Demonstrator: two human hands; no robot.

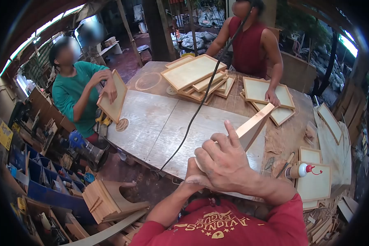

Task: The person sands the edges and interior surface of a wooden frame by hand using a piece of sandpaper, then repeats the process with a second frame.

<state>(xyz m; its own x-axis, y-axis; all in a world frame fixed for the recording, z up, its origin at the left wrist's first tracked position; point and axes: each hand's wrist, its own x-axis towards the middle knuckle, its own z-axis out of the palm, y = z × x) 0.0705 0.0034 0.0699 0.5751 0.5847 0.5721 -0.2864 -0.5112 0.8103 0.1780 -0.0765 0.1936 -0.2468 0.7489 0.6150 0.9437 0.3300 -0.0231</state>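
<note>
A shallow wooden frame (256, 121) stands on edge, slanting from the table's middle toward me. My right hand (225, 162) is curled over its near part, the index finger pointing up. Close against it and lower down is my left hand (195, 177), at the frame's near end; its fingers are mostly hidden behind the right hand. Across the table, a person in a dark red sleeveless top (252, 45) has one hand near the frame's far end. At the left, a person in a green shirt (76, 84) holds another framed panel (112, 97) upright.
Stacked framed panels (194, 71) lie at the back, more (268, 92) at the right. A black cable (197, 110) crosses the worktable (151, 119). A glue bottle (297, 171) lies near the right edge. Wood pieces (106, 201) and a blue bin (55, 199) are lower left.
</note>
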